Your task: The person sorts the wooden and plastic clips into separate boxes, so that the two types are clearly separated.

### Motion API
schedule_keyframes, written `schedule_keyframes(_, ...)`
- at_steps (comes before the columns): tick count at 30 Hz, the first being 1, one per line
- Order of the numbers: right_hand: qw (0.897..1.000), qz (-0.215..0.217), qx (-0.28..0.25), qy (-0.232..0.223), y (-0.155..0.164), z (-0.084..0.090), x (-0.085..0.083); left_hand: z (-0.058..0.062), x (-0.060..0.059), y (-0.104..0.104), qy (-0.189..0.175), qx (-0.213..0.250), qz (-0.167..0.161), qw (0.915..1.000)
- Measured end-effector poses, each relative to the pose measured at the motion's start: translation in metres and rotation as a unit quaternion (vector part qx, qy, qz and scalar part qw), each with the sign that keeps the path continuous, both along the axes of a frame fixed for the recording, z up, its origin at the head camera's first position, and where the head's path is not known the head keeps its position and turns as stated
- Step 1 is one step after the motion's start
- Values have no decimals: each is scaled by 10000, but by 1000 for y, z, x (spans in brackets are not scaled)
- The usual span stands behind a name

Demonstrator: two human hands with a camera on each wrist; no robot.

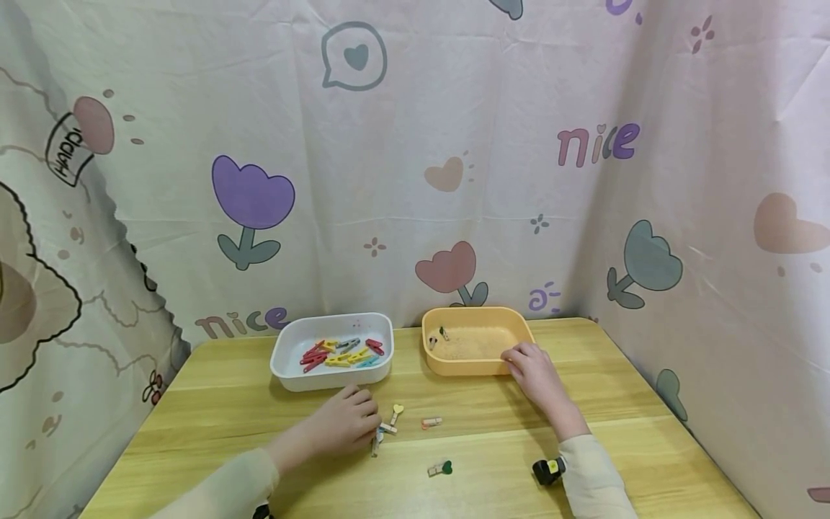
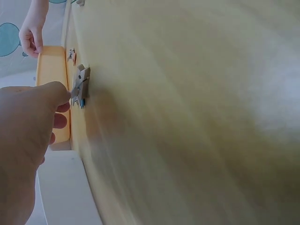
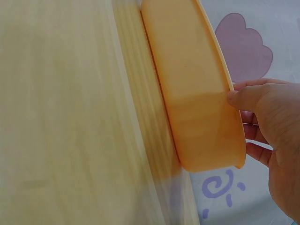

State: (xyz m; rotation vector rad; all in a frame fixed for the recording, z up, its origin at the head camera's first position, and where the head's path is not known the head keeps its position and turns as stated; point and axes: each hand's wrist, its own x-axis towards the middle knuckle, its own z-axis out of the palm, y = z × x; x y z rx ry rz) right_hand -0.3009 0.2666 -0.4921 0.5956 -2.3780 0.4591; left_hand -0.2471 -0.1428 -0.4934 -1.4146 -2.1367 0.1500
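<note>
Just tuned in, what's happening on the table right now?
A person sits at a wooden table. The left hand pinches a small clothespin lying on the tabletop, with three more scattered nearby. The right hand grips the near rim of the orange tray, which holds two pins. The white tray holds a heap of coloured clothespins.

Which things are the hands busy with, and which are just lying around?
Busy with:
- left hand pinching a clip
- right hand gripping the orange tray

Lying around:
- white tray of clips
- heart clip
- orange clip
- green clip
</note>
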Motion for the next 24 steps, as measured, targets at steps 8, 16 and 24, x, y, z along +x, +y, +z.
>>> schedule_keyframes(8,9997,74,24,219,3,-3,-1,-3,12,-3,11,54,-64,10000)
schedule_keyframes(16,9998,-68,98,-181,4,-1,1,-5,18,0,-12,100,13,9999)
schedule_keyframes(24,9998,-31,83,-159,3,0,0,-9,20,4,-58,-28,224,9997)
